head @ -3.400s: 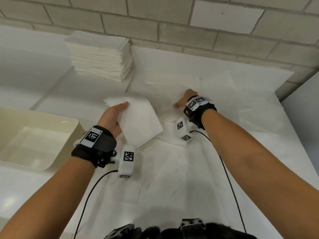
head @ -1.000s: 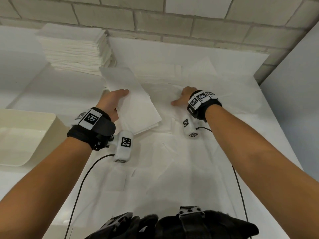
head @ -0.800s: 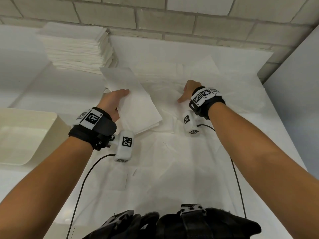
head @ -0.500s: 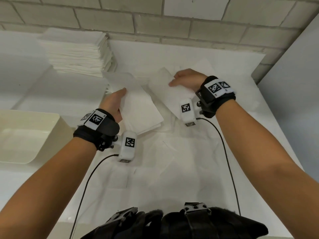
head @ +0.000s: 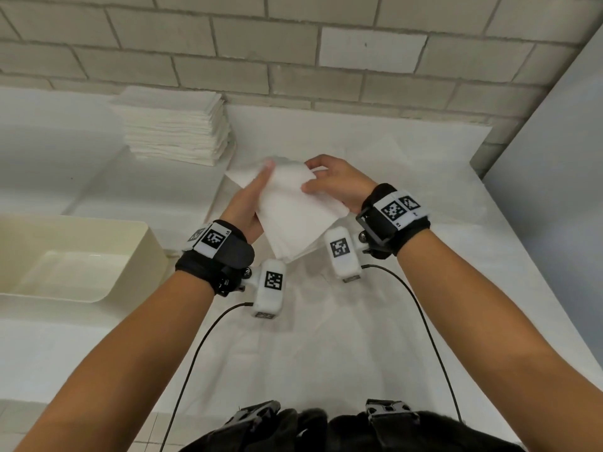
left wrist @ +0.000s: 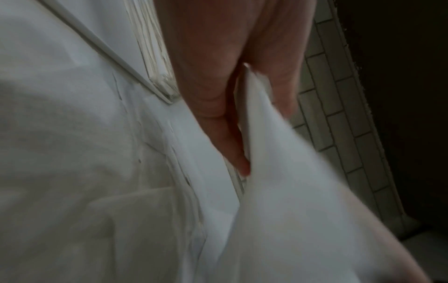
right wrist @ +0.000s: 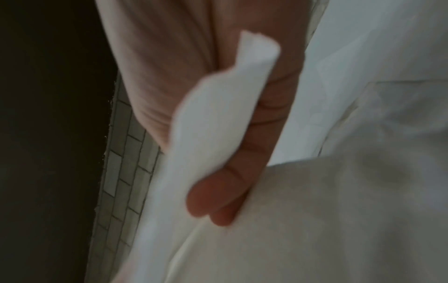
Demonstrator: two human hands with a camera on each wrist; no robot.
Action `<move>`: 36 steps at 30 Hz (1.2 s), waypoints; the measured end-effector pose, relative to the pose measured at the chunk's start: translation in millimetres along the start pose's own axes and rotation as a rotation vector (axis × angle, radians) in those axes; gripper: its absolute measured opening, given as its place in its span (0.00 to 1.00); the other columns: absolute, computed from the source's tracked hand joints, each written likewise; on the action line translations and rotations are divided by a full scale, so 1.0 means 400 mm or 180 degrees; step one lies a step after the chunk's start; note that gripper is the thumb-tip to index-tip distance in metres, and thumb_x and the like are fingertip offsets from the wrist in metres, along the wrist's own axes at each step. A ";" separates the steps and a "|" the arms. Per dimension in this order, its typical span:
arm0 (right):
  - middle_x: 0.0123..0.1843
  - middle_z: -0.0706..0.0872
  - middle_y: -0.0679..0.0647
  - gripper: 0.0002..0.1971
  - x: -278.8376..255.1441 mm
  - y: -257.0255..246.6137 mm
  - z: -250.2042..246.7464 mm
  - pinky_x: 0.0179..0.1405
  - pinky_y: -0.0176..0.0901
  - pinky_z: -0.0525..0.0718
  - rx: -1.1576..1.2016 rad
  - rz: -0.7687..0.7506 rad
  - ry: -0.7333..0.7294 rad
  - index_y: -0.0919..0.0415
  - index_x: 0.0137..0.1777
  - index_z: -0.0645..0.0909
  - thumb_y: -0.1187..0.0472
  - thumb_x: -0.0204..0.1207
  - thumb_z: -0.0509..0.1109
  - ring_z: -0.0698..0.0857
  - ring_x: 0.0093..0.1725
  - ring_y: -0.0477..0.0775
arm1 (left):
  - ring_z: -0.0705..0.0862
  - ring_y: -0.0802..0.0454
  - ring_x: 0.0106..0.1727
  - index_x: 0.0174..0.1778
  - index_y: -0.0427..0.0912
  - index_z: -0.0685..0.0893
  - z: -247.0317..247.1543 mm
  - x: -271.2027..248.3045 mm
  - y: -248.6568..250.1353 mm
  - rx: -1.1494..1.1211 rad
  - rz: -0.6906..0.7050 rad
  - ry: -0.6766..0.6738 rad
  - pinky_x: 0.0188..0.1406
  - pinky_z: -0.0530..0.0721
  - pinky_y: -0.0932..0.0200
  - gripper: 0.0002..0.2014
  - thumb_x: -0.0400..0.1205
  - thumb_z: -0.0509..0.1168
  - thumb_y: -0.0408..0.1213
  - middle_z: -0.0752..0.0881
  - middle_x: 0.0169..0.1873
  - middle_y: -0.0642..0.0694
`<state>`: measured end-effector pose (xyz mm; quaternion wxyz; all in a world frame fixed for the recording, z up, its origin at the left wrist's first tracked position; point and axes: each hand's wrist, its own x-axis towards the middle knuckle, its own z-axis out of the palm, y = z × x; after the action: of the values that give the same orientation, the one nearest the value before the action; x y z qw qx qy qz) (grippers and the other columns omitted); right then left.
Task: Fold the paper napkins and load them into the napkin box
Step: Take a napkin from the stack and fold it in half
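A bundle of folded white napkins (head: 293, 220) is held above the table between both hands. My left hand (head: 251, 207) grips its left edge, thumb on top and fingers underneath. In the left wrist view its fingers (left wrist: 213, 99) and thumb pinch the paper (left wrist: 278, 191). My right hand (head: 329, 184) pinches a folded napkin (right wrist: 218, 118) and lays it on the bundle from the right, its fingers (right wrist: 230, 187) curled under the paper. The cream napkin box (head: 153, 252) stands at the left, and I see nothing in it.
A tall stack of unfolded napkins (head: 176, 128) sits at the back left against the brick wall (head: 293, 60). White sheets (head: 326, 337) cover the table in front of me. A grey panel (head: 554, 158) closes off the right side. Wrist camera cables hang below both arms.
My right hand lifted a folded napkin off the table and carried it left onto the bundle. The left hand kept hold of its napkins and rose slightly toward the middle.
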<state>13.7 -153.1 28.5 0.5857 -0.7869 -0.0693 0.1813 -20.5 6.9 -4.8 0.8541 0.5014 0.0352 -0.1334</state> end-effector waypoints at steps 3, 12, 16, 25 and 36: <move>0.49 0.83 0.55 0.20 -0.003 -0.005 0.009 0.45 0.48 0.85 -0.0651 0.0161 -0.0032 0.60 0.63 0.73 0.67 0.73 0.72 0.84 0.46 0.57 | 0.81 0.36 0.66 0.72 0.30 0.73 -0.020 -0.007 -0.018 0.0192 -0.0028 0.0176 0.67 0.78 0.38 0.23 0.80 0.64 0.28 0.80 0.66 0.32; 0.56 0.79 0.53 0.23 0.031 -0.029 0.034 0.50 0.43 0.83 -0.1268 -0.0231 0.0277 0.52 0.62 0.77 0.48 0.70 0.76 0.81 0.54 0.51 | 0.87 0.45 0.55 0.64 0.37 0.78 -0.018 -0.051 -0.001 0.1203 -0.0140 -0.0012 0.52 0.87 0.52 0.20 0.77 0.64 0.19 0.87 0.55 0.42; 0.48 0.85 0.52 0.10 0.025 -0.009 0.026 0.40 0.43 0.85 -0.0257 -0.0078 0.0018 0.54 0.45 0.80 0.54 0.69 0.78 0.85 0.49 0.51 | 0.84 0.44 0.58 0.69 0.37 0.76 -0.026 -0.061 0.032 0.1777 -0.0210 -0.0114 0.56 0.84 0.50 0.23 0.77 0.63 0.18 0.85 0.59 0.40; 0.43 0.86 0.52 0.04 -0.002 0.041 -0.017 0.43 0.42 0.85 -0.0076 0.0073 0.0254 0.59 0.42 0.83 0.59 0.76 0.72 0.86 0.45 0.48 | 0.82 0.42 0.61 0.68 0.43 0.76 -0.012 -0.063 0.070 0.2828 -0.0442 -0.0403 0.59 0.82 0.49 0.25 0.77 0.64 0.19 0.83 0.61 0.40; 0.73 0.71 0.53 0.53 -0.073 -0.038 -0.045 0.71 0.42 0.72 -0.0883 -0.0557 -0.0246 0.46 0.81 0.49 0.65 0.64 0.81 0.69 0.75 0.52 | 0.82 0.44 0.57 0.62 0.47 0.77 0.071 -0.059 0.123 0.4776 -0.0619 -0.1202 0.58 0.80 0.53 0.20 0.77 0.64 0.23 0.83 0.56 0.45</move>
<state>-5.2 -174.2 53.5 0.4819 -0.8436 -0.1844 0.1486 -32.5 9.5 55.6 0.2625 0.9086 -0.1666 -0.2789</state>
